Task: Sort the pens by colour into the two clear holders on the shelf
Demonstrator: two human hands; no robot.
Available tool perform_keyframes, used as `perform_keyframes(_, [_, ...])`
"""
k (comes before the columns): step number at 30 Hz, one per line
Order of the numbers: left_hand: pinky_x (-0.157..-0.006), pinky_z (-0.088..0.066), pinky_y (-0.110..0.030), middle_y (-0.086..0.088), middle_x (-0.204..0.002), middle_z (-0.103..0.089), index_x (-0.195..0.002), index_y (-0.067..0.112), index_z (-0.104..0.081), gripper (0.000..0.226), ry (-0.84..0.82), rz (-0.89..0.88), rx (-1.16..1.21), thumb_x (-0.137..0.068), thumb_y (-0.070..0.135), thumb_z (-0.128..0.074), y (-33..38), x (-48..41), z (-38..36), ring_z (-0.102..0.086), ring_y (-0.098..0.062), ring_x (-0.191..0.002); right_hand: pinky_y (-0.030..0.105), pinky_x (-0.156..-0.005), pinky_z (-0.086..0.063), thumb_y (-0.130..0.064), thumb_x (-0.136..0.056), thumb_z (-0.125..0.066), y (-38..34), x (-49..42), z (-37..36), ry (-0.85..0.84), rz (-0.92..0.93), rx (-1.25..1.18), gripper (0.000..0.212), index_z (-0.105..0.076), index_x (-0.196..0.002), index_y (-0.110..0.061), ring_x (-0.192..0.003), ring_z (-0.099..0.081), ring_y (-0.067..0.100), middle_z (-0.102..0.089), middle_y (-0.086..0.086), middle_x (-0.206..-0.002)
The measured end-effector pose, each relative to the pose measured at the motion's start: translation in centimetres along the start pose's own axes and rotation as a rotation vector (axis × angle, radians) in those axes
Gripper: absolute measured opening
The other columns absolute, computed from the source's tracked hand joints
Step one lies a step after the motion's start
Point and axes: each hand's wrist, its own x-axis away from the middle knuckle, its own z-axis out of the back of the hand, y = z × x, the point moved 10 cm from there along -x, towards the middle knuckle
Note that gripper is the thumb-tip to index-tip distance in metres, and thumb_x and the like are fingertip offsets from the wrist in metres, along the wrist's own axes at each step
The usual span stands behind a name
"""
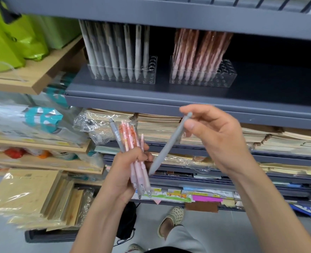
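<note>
Below the grey shelf [151,92], out in front of the stacked notebooks [158,125], the person is working at the pick-and-place step: one pen is being singled out while the rest are being held back. The right hand [218,139] is pinching a grey pen [169,145] near its clip end between thumb and forefinger, with the other fingers curling loosely behind. The pen is hanging aslant, its tip pointing down and to the left, close to the left hand [123,174] but seemingly not touching it. The right forearm is reaching in from the lower right, the palm turning towards the left.

The left hand is gripping a bundle of pens [139,167], fingers wrapping round the barrels, writing tips pointing down. Most of them are pink, and one more grey one is standing at the bundle's left edge.

Up on the shelf, well apart from both hands, the left holder [152,70] is carrying grey pens and the right holder [227,73] pink ones. Both are showing free holes at their right ends.

Going by colour, the pinched pen belongs in the left holder. The next move is calling for a lift up and leftwards, then turning the pen upright, tip down. After that comes threading it into a free hole without knocking its neighbours.
</note>
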Motion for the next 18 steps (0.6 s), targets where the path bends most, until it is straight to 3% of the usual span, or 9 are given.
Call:
perform_keyframes(3, [-0.040, -0.044, -0.022, -0.009, -0.065, -0.055, -0.085, 0.004, -0.059, 0.027, 0.019, 0.001, 0.022, -0.058, 0.003, -0.055, 0.0, -0.1, 0.7, -0.049, -0.015, -0.046, 0.029, -0.077, -0.056, -0.015, -0.083, -0.070, -1.5, -2.1, 1.1, 0.103, 0.053, -0.012, 0.015, -0.073, -0.098, -0.016, -0.076, -0.065, 0.016, -0.071, -0.002, -0.085])
perform_keyframes(8, [-0.041, -0.043, -0.022, -0.009, -0.066, -0.057, -0.088, 0.004, -0.062, 0.030, 0.055, -0.013, 0.046, -0.058, 0.003, -0.056, 0.4, -0.4, 2.2, -0.047, -0.013, -0.047, 0.031, -0.074, -0.059, -0.012, -0.088, -0.068, -4.8, -6.5, 2.1, 0.310, 0.187, 0.123, 0.007, -0.067, -0.095, -0.014, -0.087, -0.073, 0.021, -0.075, 0.006, -0.087])
perform_keyframes(11, [-0.042, -0.043, -0.021, -0.008, -0.067, -0.058, -0.090, 0.004, -0.063, 0.032, 0.059, -0.010, 0.060, -0.059, 0.003, -0.056, 0.7, -0.4, 3.0, -0.046, -0.014, -0.047, 0.027, -0.074, -0.058, -0.019, -0.086, -0.071, -6.2, -8.6, 2.0, 0.475, 0.284, 0.249, 0.010, -0.062, -0.089, -0.020, -0.083, -0.071, 0.008, -0.073, -0.007, -0.084])
perform_keyframes(13, [-0.041, -0.042, -0.021, -0.008, -0.068, -0.058, -0.091, 0.004, -0.063, 0.032, 0.062, -0.013, 0.069, -0.059, 0.003, -0.056, 1.0, -0.3, 3.5, -0.047, -0.013, -0.048, 0.032, -0.081, -0.057, -0.025, -0.085, -0.072, -6.3, -9.5, 1.5, 0.562, 0.320, 0.328, 0.013, -0.060, -0.086, -0.025, -0.084, -0.069, 0.006, -0.071, -0.013, -0.085])
perform_keyframes(18, [-0.041, -0.042, -0.020, -0.006, -0.069, -0.056, -0.093, 0.003, -0.061, 0.035, 0.068, -0.012, 0.089, -0.059, 0.003, -0.055, 1.7, 0.0, 4.6, -0.048, -0.011, -0.048, 0.038, -0.084, -0.052, -0.042, -0.086, -0.068, -4.9, -11.9, -0.1, 0.585, 0.286, 0.462, 0.026, -0.071, -0.090, -0.017, -0.091, -0.067, 0.022, -0.074, -0.002, -0.088])
